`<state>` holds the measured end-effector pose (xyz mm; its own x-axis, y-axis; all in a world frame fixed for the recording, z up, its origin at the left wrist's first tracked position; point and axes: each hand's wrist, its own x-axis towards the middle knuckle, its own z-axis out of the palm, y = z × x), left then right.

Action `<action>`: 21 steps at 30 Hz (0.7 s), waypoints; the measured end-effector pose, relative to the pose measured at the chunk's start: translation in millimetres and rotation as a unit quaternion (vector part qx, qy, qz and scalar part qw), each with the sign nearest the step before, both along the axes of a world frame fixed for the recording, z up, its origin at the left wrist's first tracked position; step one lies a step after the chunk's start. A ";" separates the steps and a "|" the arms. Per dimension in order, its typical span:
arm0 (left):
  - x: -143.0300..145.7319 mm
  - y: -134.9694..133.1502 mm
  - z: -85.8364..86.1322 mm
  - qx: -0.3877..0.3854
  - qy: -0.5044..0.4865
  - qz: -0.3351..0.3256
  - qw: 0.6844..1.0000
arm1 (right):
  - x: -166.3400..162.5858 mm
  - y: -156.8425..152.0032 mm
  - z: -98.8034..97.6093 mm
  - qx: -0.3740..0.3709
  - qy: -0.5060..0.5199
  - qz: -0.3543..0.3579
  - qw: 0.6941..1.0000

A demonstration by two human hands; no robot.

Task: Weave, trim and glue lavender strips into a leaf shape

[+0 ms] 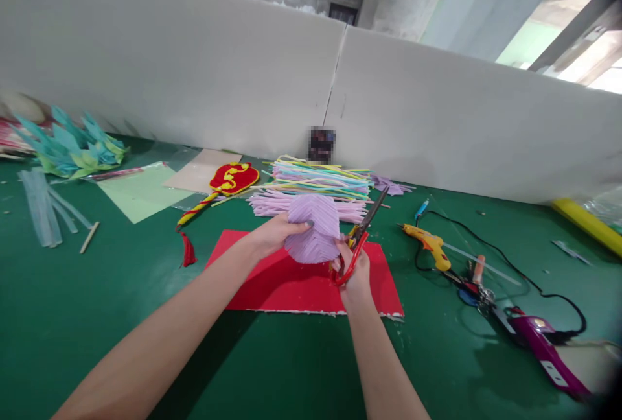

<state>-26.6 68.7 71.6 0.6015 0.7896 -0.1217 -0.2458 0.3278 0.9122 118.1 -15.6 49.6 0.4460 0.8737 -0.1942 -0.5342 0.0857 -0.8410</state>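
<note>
A round lilac piece (313, 229), ridged like pipe cleaners laid side by side, is held up above a red board (276, 284). My left hand (276, 235) pinches its left edge, thumb on the front face. Red-handled scissors (358, 255) sit in my right hand (357, 274), their blades angled up and away to the right. Fingertips of that same hand also touch the piece's lower right edge. Just behind it lies a pile of pipe cleaners (321, 177) in pink, yellow, blue and white.
A red and yellow fan-shaped ornament (236, 178) with a tassel lies left of the pile. Right are a yellow glue gun (427, 242), its black cord and a purple power strip (547, 349). Teal paper leaves (78, 141) and clear glue sticks (41, 206) are far left. A pale partition (194, 63) stands behind.
</note>
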 end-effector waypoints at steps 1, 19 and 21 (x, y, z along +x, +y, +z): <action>-0.3 0.7 -0.8 0.003 0.000 -0.002 1.000 | 0.0 -0.1 0.1 0.001 0.003 0.001 1.000; 0.0 -2.1 8.3 0.030 0.079 0.086 0.993 | 2.9 -1.5 3.5 -0.023 -0.099 -0.019 0.995; -2.1 -2.9 9.7 0.035 0.100 0.040 0.994 | 4.5 -1.7 4.3 -0.033 -0.103 -0.022 0.994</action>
